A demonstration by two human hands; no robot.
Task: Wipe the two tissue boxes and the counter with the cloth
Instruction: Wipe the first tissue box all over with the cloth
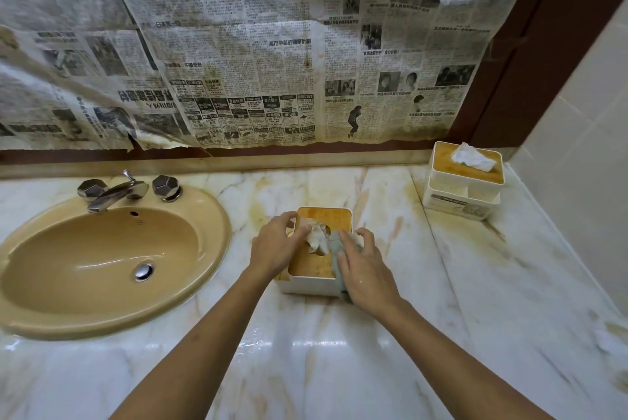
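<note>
A white tissue box (307, 284) with a wooden lid sat on the marble desk (339, 358), just right of the sink (217, 233). The right hand (366, 272) curled over a grey-green cloth (334, 251), pressing it against the box's right edge. The left hand (277, 244) gripped its left edge. A second tissue box (455, 196) stood much farther right of the sink, well apart.

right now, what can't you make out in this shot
Head view:
cloth: mostly under the right hand, extent hidden.
near tissue box: right side covered by cloth and hand, left edge by the left hand.
far tissue box label: too small and blurred to read.
sink: left rim cut off by the frame edge.
</note>
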